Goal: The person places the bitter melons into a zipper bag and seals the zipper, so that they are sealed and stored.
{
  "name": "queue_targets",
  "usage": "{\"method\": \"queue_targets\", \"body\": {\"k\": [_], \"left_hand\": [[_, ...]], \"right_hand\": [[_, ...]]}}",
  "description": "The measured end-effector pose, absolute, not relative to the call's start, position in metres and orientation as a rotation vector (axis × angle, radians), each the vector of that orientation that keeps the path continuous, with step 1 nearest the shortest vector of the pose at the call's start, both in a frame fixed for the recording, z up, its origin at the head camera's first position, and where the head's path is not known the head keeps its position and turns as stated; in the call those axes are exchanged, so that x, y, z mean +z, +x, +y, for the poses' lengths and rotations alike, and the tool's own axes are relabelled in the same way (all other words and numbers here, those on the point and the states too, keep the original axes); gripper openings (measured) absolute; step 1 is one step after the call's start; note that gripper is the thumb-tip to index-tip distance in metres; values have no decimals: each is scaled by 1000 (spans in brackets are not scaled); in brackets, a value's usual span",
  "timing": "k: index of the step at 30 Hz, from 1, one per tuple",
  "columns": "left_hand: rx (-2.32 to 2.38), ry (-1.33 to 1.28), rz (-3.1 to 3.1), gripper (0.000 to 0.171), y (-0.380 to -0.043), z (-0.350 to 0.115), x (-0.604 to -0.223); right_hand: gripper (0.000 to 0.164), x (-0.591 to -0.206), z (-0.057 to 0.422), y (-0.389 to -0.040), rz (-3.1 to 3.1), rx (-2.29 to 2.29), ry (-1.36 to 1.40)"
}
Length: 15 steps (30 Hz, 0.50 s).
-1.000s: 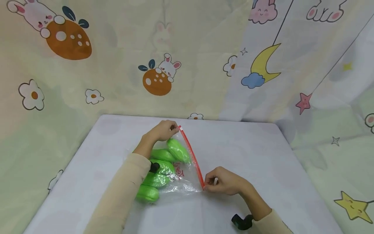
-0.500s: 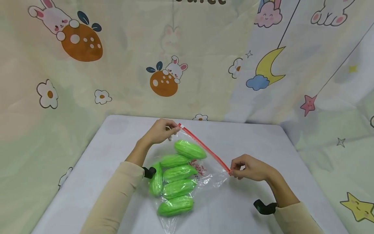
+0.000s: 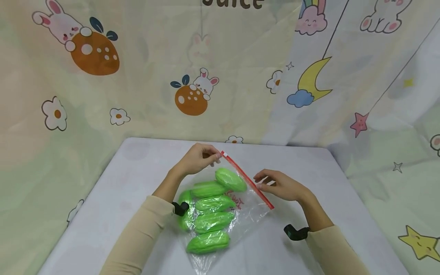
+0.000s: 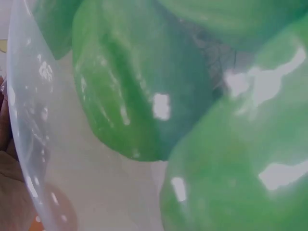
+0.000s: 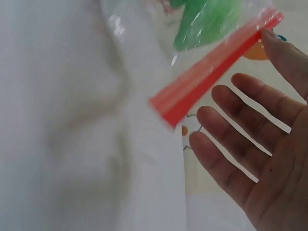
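Note:
A clear zip bag (image 3: 251, 215) with a red zip strip (image 3: 248, 179) hangs slanted over the table. Inside lie several oblong, ridged green pieces (image 3: 214, 222), filling much of the left wrist view. My left hand (image 3: 197, 160) pinches the bag's upper corner, beside the small white slider (image 3: 225, 154). Along the strip's lower half is my right hand (image 3: 283, 185). In the right wrist view its fingers are extended and spread, with the thumb at the red strip (image 5: 216, 70); whether the thumb presses it I cannot tell. The strip's lower end sticks out free.
The white table (image 3: 292, 160) has its back edge against a patterned cloth backdrop (image 3: 144, 68). A black camera mount (image 3: 296, 232) sits at my right wrist, another (image 3: 180, 208) at my left.
The bag swung right and spread out, showing more green pieces. My right hand let go of the strip's lower corner and moved up along the strip. My left hand keeps its pinch.

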<state>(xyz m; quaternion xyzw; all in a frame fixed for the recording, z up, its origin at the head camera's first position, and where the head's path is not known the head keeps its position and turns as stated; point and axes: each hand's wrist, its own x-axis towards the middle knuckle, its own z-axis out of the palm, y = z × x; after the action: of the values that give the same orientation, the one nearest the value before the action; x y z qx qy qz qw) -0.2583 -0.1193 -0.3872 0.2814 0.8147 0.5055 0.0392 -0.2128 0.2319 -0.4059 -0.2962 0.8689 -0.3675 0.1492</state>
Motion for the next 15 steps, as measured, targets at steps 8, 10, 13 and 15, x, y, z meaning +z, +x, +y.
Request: {"method": "queue_targets", "body": {"k": [8, 10, 13, 15], "left_hand": [[1555, 896, 2454, 14, -253, -114, -390], [1540, 912, 2445, 14, -252, -112, -390], [1520, 928, 2439, 14, -252, -110, -390], [1510, 937, 2438, 15, -253, -109, -391]], "right_hand": [[34, -405, 191, -232, 2487, -1287, -908], [34, -403, 182, -236, 2495, -1329, -926], [32, -399, 170, -241, 2526, -1357, -947], [31, -397, 163, -244, 2545, -1359, -953]]}}
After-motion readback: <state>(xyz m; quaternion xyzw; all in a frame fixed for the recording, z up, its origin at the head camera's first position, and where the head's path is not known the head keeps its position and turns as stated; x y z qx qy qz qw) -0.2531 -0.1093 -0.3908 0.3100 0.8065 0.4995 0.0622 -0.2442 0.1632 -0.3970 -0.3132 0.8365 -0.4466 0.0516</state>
